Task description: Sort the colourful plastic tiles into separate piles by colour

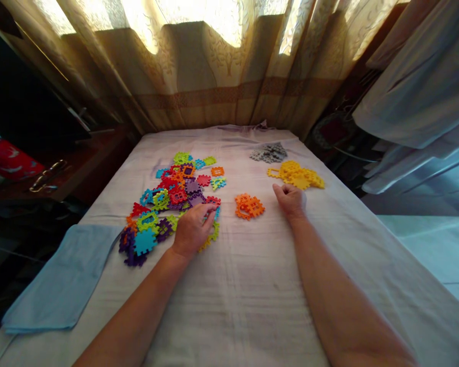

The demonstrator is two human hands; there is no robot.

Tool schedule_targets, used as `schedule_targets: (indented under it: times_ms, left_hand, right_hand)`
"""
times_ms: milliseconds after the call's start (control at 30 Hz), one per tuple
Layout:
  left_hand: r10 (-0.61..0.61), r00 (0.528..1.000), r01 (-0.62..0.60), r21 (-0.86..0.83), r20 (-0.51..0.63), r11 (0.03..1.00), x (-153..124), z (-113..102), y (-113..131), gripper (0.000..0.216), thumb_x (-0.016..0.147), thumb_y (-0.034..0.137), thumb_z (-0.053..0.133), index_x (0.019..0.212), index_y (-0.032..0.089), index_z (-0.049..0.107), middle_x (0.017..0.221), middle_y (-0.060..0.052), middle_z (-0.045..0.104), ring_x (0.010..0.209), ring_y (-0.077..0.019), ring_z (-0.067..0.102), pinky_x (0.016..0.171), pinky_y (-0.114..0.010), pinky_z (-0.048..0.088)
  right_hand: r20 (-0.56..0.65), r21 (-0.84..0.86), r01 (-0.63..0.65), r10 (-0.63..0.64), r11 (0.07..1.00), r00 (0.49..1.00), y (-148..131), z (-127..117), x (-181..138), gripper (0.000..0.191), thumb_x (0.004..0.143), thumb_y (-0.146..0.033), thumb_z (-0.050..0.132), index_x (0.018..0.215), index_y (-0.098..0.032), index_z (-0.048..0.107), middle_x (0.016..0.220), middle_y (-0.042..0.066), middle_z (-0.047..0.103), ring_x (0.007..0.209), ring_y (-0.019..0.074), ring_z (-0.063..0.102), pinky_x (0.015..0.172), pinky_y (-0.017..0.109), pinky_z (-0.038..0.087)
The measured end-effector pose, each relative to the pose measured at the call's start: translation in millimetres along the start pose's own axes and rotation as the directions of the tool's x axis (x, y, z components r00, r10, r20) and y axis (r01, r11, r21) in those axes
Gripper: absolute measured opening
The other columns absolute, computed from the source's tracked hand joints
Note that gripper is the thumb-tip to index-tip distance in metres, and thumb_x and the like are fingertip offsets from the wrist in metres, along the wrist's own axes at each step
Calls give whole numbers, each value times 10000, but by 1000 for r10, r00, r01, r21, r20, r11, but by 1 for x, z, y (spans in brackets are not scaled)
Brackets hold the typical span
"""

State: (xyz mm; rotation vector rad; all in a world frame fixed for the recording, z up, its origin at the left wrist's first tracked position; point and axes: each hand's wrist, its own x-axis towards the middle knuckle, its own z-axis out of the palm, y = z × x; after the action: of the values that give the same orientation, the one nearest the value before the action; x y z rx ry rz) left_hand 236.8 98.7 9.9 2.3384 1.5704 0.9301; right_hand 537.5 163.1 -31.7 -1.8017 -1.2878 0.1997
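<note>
Fingers of the left hand (193, 230) bend over the near edge of the mixed pile (176, 195), hiding part of it; grasp on a piece cannot be determined. Right hand (292, 202): loosely clenched, no piece showing, just short of the yellow pile (300, 179). Orange pile (256, 206): between the hands. Grey pile (271, 152): beyond the right hand. Gaps presumably keep colours distinct. Outward of the left hand lies a cloth (71, 275); beyond both hands, a curtain (222, 66) bounds the far side.
</note>
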Motion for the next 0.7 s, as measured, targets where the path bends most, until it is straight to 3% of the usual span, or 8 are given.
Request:
schedule_targets:
  times_ms: [167,300,400,533,700]
  left_hand:
    - [-49,997,61,217,-63,974,7,-27,-38,265,916,310,496,1073,205,682,1099,-75,729,1036,-220,659,966,-363,499]
    - [-143,988,101,434,65,895,20,-37,-58,435,907,363,518,1278,146,589,1388,-142,581,1304,-288,511,1130,-459,355]
    - [-234,955,106,532,180,840,18,-39,-58,483,936,399,474,1339,142,541,1447,-159,523,1354,-310,462,1160,-529,277]
    - [-238,940,69,546,246,835,7,-45,-39,457,961,420,420,1307,162,572,1410,-143,563,1293,-295,522,1110,-494,346]
    - [-321,909,123,564,266,816,14,-60,-26,412,958,448,379,963,220,722,990,-94,740,923,-272,683,804,-375,499]
  right_hand:
    - [0,-4,-11,11,1000,1000,-3,-1,-2,426,707,-558,493,451,-238,374,459,-24,387,486,124,377,521,271,275]
    - [13,-8,-6,6,1000,1000,-4,-1,-2,434,713,-574,491,458,-241,380,465,-17,402,503,134,398,524,272,278]
    - [32,-18,-22,23,1000,999,-4,-2,-2,435,729,-565,500,462,-242,381,477,-14,413,510,136,402,533,277,288]
    - [26,-21,-25,26,999,999,-3,-1,-2,444,739,-566,511,462,-240,392,467,-17,411,510,138,410,532,279,292]
    - [24,-11,-40,40,999,999,-2,-1,-2,439,734,-540,530,454,-233,390,475,-21,419,500,126,400,535,277,291]
